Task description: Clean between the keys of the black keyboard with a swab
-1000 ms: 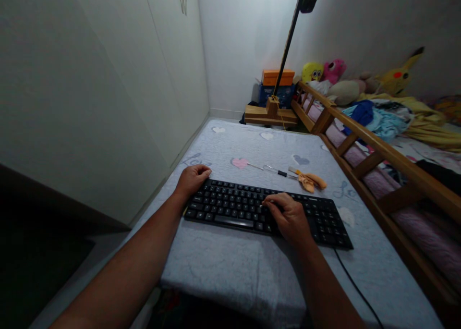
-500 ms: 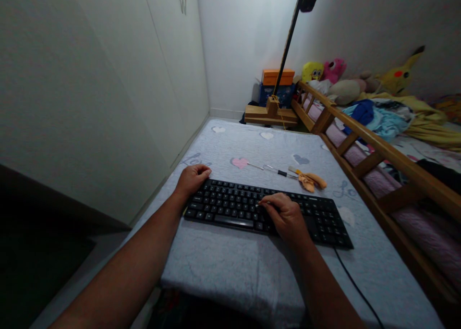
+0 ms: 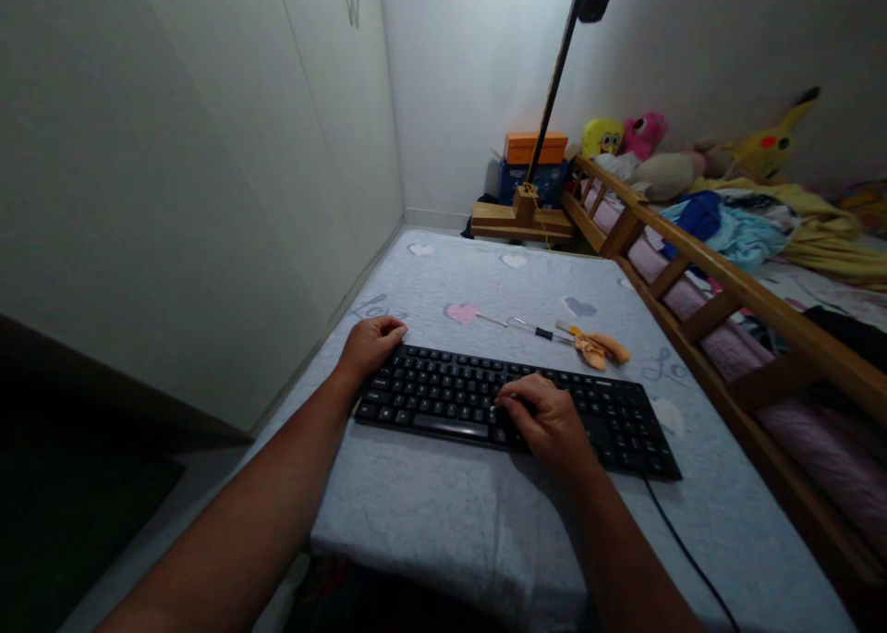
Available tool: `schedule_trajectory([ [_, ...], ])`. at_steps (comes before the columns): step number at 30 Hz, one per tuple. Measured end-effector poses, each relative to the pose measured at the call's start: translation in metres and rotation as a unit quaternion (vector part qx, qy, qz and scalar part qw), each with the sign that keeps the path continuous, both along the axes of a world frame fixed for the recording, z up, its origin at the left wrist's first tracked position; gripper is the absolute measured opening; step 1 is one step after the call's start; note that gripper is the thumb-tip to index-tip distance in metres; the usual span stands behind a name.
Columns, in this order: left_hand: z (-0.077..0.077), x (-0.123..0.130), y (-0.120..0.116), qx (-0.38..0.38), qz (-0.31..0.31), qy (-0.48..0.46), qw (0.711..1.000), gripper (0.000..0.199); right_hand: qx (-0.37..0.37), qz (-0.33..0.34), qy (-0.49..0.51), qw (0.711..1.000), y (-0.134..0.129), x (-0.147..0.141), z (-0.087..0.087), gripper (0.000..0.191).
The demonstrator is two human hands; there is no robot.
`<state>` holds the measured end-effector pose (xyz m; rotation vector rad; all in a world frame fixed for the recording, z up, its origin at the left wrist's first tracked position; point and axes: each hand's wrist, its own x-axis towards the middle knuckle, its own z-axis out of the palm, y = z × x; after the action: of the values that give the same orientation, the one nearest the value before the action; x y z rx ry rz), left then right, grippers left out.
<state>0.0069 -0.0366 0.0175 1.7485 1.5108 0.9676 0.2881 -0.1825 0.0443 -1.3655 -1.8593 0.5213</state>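
Observation:
A black keyboard (image 3: 450,425) lies across the cloth-covered table (image 3: 430,513). My left hand (image 3: 372,345) rests at its upper left corner, fingers together against the edge. Over the keys right of the middle, my right hand (image 3: 540,413) is closed in a pinch on a small thing with a white tip (image 3: 494,408), touching or just above the keys; the rest of it is hidden. Behind the keyboard lie a thin tool with a black grip (image 3: 544,334), a small yellow-handled brush (image 3: 566,327) and a crumpled orange cloth (image 3: 591,350).
A wooden bed rail (image 3: 735,291) runs along the right, with clothes and plush toys behind it. White cabinet doors (image 3: 277,152) stand left. A pole on a wooden base (image 3: 523,215) rises beyond the table. The keyboard's cable (image 3: 689,554) trails toward the front right.
My right hand has shifted slightly, and the white tip in its pinch has moved a little toward me and to the left. My left hand stays where it was.

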Motion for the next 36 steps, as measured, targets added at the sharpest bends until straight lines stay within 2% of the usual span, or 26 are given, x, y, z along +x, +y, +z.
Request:
schedule_trajectory([
  [10, -0.005, -0.002, 0.002, 0.000, -0.002, -0.004, 1.000, 0.032, -0.003, -0.014, 0.006, 1.000, 0.000, 0.005, 0.001, 0.016],
  [16, -0.003, -0.001, 0.001, 0.002, 0.001, 0.006, 1.000, 0.030, -0.009, -0.031, 0.000, 0.999, -0.001, 0.013, 0.002, 0.016],
  [25, -0.002, -0.001, 0.000, 0.010, -0.007, 0.011, 1.000, 0.031, -0.015, -0.019, -0.012, 1.000, 0.001, 0.016, 0.004, 0.017],
  [36, -0.004, -0.002, 0.002, 0.006, -0.005, 0.016, 1.000, 0.031, 0.001, -0.046, 0.022, 0.999, 0.002, 0.015, -0.003, 0.015],
])
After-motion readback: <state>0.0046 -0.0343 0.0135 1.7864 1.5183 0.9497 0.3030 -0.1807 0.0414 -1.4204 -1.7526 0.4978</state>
